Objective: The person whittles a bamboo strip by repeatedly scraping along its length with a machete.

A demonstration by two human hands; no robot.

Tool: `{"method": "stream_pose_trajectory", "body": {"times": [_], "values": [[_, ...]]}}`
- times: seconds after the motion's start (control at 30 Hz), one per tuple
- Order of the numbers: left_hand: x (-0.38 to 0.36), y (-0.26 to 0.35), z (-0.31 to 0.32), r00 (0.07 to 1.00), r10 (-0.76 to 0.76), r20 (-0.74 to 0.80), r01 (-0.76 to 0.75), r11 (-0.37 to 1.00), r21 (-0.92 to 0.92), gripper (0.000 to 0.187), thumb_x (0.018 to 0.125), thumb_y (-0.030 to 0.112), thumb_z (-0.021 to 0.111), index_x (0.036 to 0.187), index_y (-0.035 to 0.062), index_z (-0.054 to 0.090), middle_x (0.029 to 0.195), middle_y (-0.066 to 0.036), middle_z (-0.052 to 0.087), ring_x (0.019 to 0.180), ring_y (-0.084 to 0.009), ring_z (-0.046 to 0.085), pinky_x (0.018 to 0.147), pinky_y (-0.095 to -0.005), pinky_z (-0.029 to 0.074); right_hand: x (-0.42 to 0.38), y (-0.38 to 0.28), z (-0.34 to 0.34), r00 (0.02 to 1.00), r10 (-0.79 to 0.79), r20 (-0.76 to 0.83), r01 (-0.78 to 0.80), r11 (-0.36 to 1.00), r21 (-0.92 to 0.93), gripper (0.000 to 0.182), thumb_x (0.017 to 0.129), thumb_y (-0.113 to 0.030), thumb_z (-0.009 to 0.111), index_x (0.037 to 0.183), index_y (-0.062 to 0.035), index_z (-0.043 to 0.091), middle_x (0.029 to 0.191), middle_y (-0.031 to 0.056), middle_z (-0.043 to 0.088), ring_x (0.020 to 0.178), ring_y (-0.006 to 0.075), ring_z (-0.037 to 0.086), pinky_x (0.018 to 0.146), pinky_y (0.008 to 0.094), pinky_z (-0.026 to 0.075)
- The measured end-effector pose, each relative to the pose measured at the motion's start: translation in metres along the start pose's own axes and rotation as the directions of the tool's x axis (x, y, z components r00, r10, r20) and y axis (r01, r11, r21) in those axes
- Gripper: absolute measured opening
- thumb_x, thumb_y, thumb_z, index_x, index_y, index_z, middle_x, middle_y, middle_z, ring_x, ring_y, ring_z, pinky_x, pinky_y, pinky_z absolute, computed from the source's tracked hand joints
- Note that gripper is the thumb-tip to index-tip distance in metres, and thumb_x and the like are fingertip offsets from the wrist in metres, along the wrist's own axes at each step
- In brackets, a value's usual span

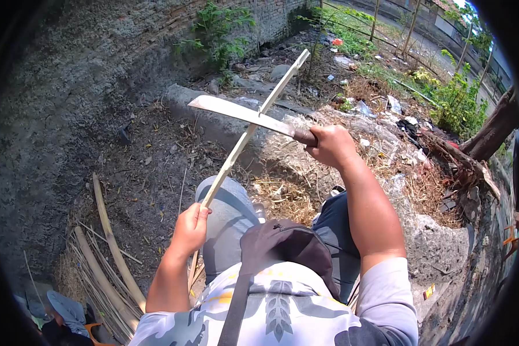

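My left hand [191, 228] is closed around the lower part of a long, pale strip of split bamboo [233, 154]. The strip slants up and away over my left knee, and its lower end runs down past my forearm. In my right hand [331, 145] is the dark handle of a machete [228, 108], its broad blade pointing left. Blade and strip cross above the middle of the strip, where they appear to touch. A small raised sliver shows at the crossing. A dark bag [288, 245] rests across my lap.
Curved bamboo lengths [106, 225] and a bundle of thin strips [92, 265] lie at my left, by a rough wall [46, 127]. Ahead are a stone ledge [184, 101], dry straw and scattered litter [395, 106]. A tree trunk [496, 130] leans at right. Someone's denim-clad leg [68, 310] shows lower left.
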State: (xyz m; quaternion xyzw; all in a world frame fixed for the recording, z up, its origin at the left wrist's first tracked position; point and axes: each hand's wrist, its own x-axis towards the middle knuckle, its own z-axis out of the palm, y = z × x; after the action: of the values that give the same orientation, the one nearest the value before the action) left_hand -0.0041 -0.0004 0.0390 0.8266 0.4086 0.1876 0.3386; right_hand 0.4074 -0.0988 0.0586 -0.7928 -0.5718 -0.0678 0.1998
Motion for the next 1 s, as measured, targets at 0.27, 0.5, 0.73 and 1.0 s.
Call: {"method": "stream_pose_trajectory", "body": {"times": [0.27, 0.5, 0.73, 1.0], "values": [[-0.001, 0.001, -0.002, 0.998, 0.054, 0.045, -0.054, 0.999, -0.001, 0.026, 0.108, 0.021, 0.053, 0.105, 0.0002, 0.069, 0.077, -0.014, 0.062, 0.069, -0.0226, 0.060, 0.068, -0.0389, 0.049, -0.006, -0.024, -0.010, 0.946, -0.324, -0.015, 0.320, 0.940, -0.116, 0.020, 0.073, -0.028, 0.078, 0.084, -0.0153, 0.067, 0.077, 0.0079, 0.072, 0.079, 0.0290, 0.073, 0.086, 0.0402, 0.052], [-0.015, -0.006, -0.014, 0.998, -0.017, 0.066, 0.017, 1.000, 0.008, 0.026, 0.108, 0.021, 0.053, 0.105, -0.0001, 0.069, 0.077, -0.014, 0.064, 0.069, -0.0224, 0.060, 0.068, -0.0383, 0.049, -0.004, 0.010, -0.012, 1.000, -0.025, -0.005, 0.025, 0.998, -0.062, 0.019, 0.077, -0.027, 0.076, 0.088, -0.0135, 0.069, 0.085, 0.0135, 0.073, 0.086, 0.0371, 0.071, 0.080, 0.0503, 0.056], [-0.007, 0.000, -0.002, 0.999, 0.034, 0.036, -0.035, 0.999, 0.021, 0.026, 0.108, 0.022, 0.054, 0.103, 0.0006, 0.069, 0.075, -0.012, 0.061, 0.067, -0.0198, 0.057, 0.066, -0.0361, 0.048, -0.008, -0.020, 0.000, 0.945, -0.315, 0.090, 0.320, 0.946, -0.052, 0.021, 0.071, -0.029, 0.079, 0.080, -0.0153, 0.065, 0.076, 0.0064, 0.071, 0.077, 0.0291, 0.071, 0.082, 0.0401, 0.051], [-0.018, -0.032, -0.013, 1.000, -0.007, 0.026, 0.008, 1.000, -0.029, 0.026, 0.108, 0.021, 0.055, 0.100, 0.0002, 0.068, 0.072, -0.010, 0.059, 0.066, -0.0173, 0.054, 0.064, -0.0355, 0.046, -0.006, -0.032, 0.006, 0.925, -0.374, 0.065, 0.375, 0.927, -0.007, 0.014, 0.074, -0.025, 0.076, 0.084, -0.0168, 0.070, 0.078, 0.0071, 0.073, 0.080, 0.0284, 0.073, 0.082, 0.0414, 0.052]]}}
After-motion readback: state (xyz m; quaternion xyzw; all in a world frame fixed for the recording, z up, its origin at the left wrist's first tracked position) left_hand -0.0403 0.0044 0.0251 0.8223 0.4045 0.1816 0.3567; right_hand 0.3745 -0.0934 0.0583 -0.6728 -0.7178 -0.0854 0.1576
